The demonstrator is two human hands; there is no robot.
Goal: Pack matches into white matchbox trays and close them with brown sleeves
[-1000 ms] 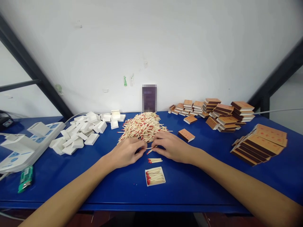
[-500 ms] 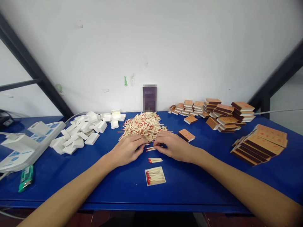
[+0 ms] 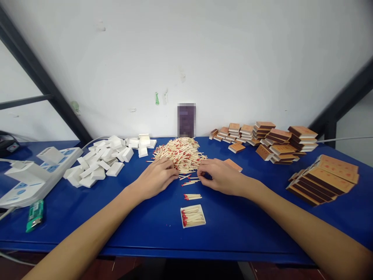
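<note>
A heap of red-tipped matches [image 3: 180,151] lies at the middle of the table. At its near left edge rests my left hand [image 3: 157,178], fingers curled together, the tips beside a few loose matches [image 3: 185,177]; what they hold, if anything, is hidden. My right hand [image 3: 221,175] is across from it, thumb and forefinger closed at the plain end of a match [image 3: 193,178]. Nearer to me is a small row of matches [image 3: 192,196], heads to the left. Below that sits a white matchbox tray [image 3: 204,221] with many matches in it.
White empty trays [image 3: 101,159] are piled at left, near a power strip [image 3: 65,161] and a green lighter [image 3: 35,215]. Matchbox sleeves [image 3: 279,149] are stacked at right, with a larger block of them [image 3: 326,179] closer. A dark pixelated card [image 3: 187,119] stands by the wall.
My hands have moved slightly apart, the right one now covering part of a lone matchbox sleeve. More loose matches lie between my fingertips. The whole view has shifted a little.
</note>
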